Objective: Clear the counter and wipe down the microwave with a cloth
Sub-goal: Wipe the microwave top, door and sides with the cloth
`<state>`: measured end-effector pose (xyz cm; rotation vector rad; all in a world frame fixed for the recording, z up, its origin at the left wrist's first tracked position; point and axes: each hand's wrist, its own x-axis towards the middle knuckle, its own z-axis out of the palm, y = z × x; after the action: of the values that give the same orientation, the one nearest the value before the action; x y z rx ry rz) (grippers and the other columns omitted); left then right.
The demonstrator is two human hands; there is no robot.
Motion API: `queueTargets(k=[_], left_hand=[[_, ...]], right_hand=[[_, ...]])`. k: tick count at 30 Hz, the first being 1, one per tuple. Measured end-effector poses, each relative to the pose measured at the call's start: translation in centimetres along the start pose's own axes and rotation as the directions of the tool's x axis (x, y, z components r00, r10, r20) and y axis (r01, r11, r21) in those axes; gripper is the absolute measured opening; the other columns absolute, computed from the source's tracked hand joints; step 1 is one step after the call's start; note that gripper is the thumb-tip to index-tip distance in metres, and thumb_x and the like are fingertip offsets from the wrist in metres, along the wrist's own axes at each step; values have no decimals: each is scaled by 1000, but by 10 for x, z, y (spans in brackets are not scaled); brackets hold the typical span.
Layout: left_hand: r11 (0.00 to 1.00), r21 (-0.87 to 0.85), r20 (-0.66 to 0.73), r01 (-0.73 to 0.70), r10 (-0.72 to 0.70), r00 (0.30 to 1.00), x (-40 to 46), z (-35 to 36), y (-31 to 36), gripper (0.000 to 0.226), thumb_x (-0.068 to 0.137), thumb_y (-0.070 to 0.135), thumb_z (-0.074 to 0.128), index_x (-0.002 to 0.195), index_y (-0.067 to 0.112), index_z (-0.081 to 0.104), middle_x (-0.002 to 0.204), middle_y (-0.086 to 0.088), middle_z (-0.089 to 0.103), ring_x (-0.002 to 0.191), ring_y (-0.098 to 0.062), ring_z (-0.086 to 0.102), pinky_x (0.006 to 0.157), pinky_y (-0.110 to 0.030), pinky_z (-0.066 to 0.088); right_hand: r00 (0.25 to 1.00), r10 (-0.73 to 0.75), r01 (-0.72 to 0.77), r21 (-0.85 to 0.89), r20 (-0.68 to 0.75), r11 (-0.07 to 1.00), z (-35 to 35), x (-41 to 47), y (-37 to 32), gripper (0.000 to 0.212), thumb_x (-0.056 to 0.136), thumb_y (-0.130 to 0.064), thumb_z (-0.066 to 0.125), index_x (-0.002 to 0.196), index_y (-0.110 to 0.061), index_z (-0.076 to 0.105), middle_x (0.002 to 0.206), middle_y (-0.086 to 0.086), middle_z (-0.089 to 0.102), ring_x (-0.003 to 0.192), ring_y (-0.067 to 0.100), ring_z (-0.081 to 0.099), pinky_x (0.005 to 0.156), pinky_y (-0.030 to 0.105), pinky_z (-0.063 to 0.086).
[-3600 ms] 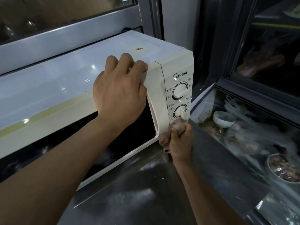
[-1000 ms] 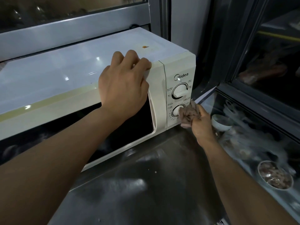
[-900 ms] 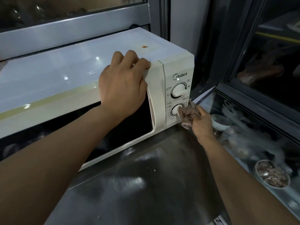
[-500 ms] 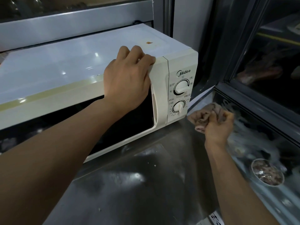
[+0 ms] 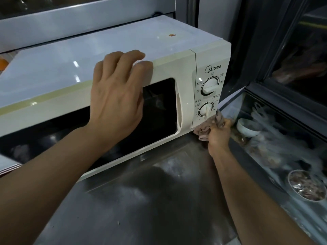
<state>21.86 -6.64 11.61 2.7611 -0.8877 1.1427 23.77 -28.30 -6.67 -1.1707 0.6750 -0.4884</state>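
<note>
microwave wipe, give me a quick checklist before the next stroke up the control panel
1. Bunched pinkish-brown cloth gripped in the right hand: ok.
2. Cloth touching the lower right corner of the cream-white Midea microwave: ok.
3. Left hand bracing the microwave's top front edge: ok.
4. Microwave door shut: ok.
5. Small orange-brown spot on the top wiped off: not ok.
6. White timer dial at zero: cannot tell.
</note>
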Motion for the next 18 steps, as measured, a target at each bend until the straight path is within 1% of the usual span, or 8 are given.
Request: queueTargets(k=[1,3,5,7,12,13,15,18], left_hand=[[1000,10,2,17,-17,1000,-4,-2,-4,46,74,-1,52,119,3,55,130,-17,51,110,-39,44,84,-41,32],[998,22,9,57,-57,998,-10,-6,-11,45,76,0,52,121,4,55,128,-19,51,109,-39,44,82,-42,32],[996,28,20,87,-88,996,-14,-10,-16,43,80,1,52,122,5,55,126,-20,51,107,-41,44,81,-42,32],[995,28,32,96,-97,995,-17,-12,-18,44,80,0,53,124,7,56,125,-20,51,106,-41,45,79,-43,32],[993,1,40,114,-114,993,-20,-14,-20,48,80,-4,54,126,9,57,112,-21,55,95,-39,47,74,-42,32],[993,-5,39,115,-114,993,-19,-14,-21,48,80,-4,55,125,9,57,109,-20,55,94,-40,47,73,-42,33],[992,-18,26,128,-128,991,-19,-14,-21,47,79,-5,56,124,9,59,106,-19,56,93,-40,47,73,-41,33],[984,-48,12,169,-169,986,-18,-14,-20,45,81,-4,53,123,12,60,104,-16,55,93,-37,45,72,-37,28]], right_hand=[[999,1,-1,1,-37,1000,5,-5,0,17,96,-5,45,96,-19,36,83,10,59,77,24,70,57,36,57],[997,-31,34,38,-65,999,20,-22,-1,16,97,-1,38,99,-15,31,71,7,54,46,10,60,41,25,49],[997,-42,44,31,-59,999,38,-47,6,15,97,0,33,102,-14,30,70,8,51,39,8,51,37,25,45],[999,3,-2,39,-40,999,54,-78,18,13,98,-3,33,107,-12,32,73,7,52,42,13,52,37,25,44],[996,20,-29,107,88,994,75,-119,39,12,98,-4,35,96,-16,34,80,21,51,55,24,52,44,31,45],[997,35,-43,100,75,994,75,-115,38,6,99,-4,35,101,-9,35,83,25,52,59,27,54,46,36,49],[999,47,-48,76,17,996,73,-100,35,10,98,-3,34,107,2,38,86,32,54,63,36,57,50,44,52],[996,37,-36,14,-85,999,66,-85,30,7,97,-3,35,104,-4,34,103,37,55,81,49,62,68,57,55]])
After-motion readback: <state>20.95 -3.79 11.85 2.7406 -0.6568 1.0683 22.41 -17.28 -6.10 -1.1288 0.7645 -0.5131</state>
